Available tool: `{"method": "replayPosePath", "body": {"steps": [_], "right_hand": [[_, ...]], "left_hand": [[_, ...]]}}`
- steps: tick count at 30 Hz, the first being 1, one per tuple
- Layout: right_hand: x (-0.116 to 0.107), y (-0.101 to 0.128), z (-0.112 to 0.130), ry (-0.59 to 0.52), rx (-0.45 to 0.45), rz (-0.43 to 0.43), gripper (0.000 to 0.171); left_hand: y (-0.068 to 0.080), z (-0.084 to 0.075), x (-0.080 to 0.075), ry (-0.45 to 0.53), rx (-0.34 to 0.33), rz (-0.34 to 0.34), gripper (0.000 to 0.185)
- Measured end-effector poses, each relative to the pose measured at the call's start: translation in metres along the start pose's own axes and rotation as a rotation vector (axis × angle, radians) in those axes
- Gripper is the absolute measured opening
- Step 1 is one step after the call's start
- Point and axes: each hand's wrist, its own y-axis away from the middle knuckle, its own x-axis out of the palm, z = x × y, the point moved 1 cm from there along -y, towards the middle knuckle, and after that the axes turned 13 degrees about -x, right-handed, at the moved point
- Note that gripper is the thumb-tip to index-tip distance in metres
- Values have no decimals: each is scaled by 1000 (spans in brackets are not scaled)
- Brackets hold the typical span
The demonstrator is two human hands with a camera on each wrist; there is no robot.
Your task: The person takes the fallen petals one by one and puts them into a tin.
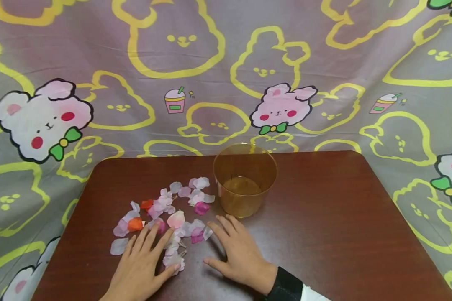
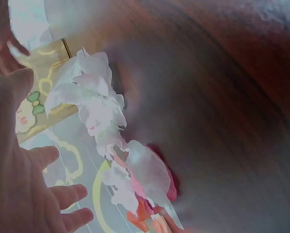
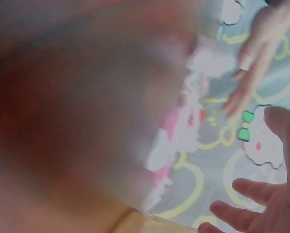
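Loose flower petals (image 1: 176, 220) in white, pale purple, pink and orange lie scattered over the left half of the brown table. My left hand (image 1: 141, 259) is at the near edge of them, fingers spread and straight, its fingertips by an orange petal (image 1: 135, 224) and a magenta one. To the right of the petals is my right hand (image 1: 241, 255), with its fingers extended toward a clear amber bucket (image 1: 245, 205). Nothing is held in either hand. In the left wrist view, petals (image 2: 101, 107) stand beyond the left fingers; whether the fingertips touch any is unclear.
The amber bucket stands upright near the table's back edge, and its floor shows through the wall. Behind the table (image 1: 342, 217) hangs a patterned cloth (image 1: 211, 92) with cartoon animals. A black cuff (image 1: 286, 284) is on the right wrist.
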Motion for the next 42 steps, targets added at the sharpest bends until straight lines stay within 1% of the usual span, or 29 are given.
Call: {"method": "replayPosePath", "body": {"steps": [3, 6, 9, 12, 14, 17, 21, 23, 26, 29, 32, 35, 38, 42], "right_hand": [[-18, -3, 0, 0, -31, -80, 70], [-39, -6, 0, 11, -43, -155, 63], [-65, -11, -3, 9, -47, -212, 57], [-90, -17, -11, -3, -39, -260, 51], [-105, -23, -20, -5, -21, -296, 48], [-122, -31, -41, 14, 31, -347, 46], [-134, -42, -75, 50, 125, -395, 43], [-136, -47, -94, 66, 178, -402, 43], [-136, -52, -118, 79, 251, -396, 44], [-134, -57, -136, 71, 319, -364, 47], [-131, -63, -149, 41, 396, -306, 52], [-127, -69, -158, 8, 469, -229, 53], [-123, -74, -165, -37, 526, -147, 49], [-121, -80, -170, -101, 576, -47, 33]], "left_hand": [[0, -1, -1, -3, -5, 15, 90], [1, -3, -1, -9, -13, 26, 91], [0, -4, -2, -12, -21, 30, 92], [1, -5, -2, -9, -21, 27, 92], [0, -6, -3, -4, -22, 25, 92], [1, -8, -3, 5, -33, 46, 93], [1, -11, -4, 18, -55, 105, 95], [1, -12, -4, 21, -61, 128, 95], [1, -13, -4, 22, -63, 145, 96], [1, -14, -2, 22, -53, 133, 95], [1, -13, 0, 20, -48, 123, 93], [1, -13, 1, 17, -54, 130, 93], [1, -12, 1, 17, -57, 133, 93], [1, -13, 1, 18, -50, 118, 92]]}}
